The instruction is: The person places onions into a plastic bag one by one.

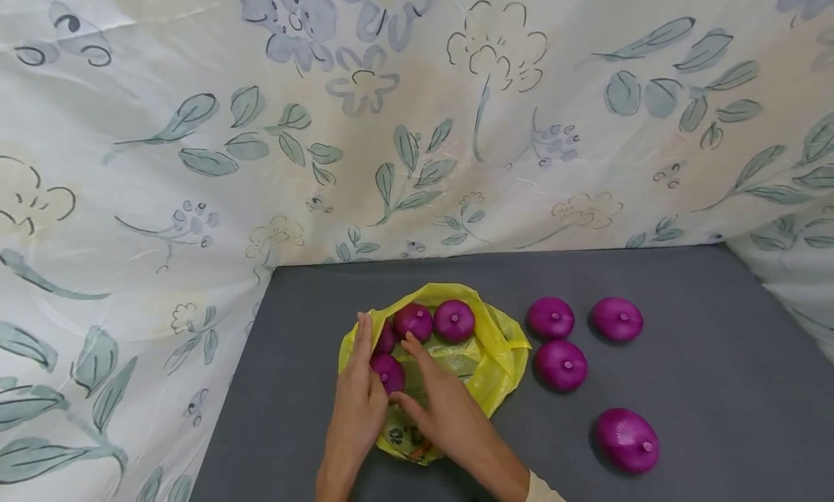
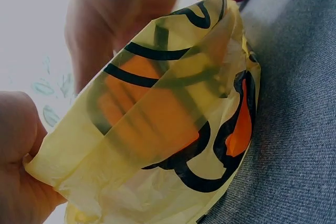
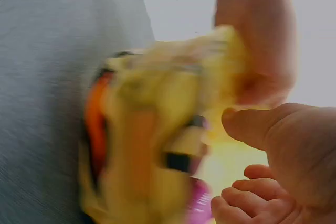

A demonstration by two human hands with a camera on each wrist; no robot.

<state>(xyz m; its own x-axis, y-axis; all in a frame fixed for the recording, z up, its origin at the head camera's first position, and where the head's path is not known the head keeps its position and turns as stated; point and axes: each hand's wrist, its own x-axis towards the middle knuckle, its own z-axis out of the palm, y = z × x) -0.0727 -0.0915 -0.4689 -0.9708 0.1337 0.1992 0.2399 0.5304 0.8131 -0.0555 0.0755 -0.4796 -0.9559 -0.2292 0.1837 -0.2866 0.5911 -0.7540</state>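
A yellow plastic bag (image 1: pixel 504 350) lies with its mouth spread wide on the grey table. Inside it, several red onions (image 1: pixel 454 321) sit along the far and left sides. My left hand (image 1: pixel 357 397) holds the bag's left rim, its fingers extended along the edge; the left wrist view shows the film (image 2: pixel 68 150) caught at the thumb. Over the opening, my right hand (image 1: pixel 446 408) has thumb and fingers spread apart beside the nearest onion (image 1: pixel 388 374), with nothing in its grasp. Dark and orange print shows on the bag's near side.
Right of the bag are several loose red onions: a close pair (image 1: pixel 562 365), another (image 1: pixel 617 319) farther right, and one (image 1: pixel 628 440) nearer the front. A floral cloth (image 1: pixel 404 125) hangs behind and along the left of the grey table (image 1: pixel 274 400).
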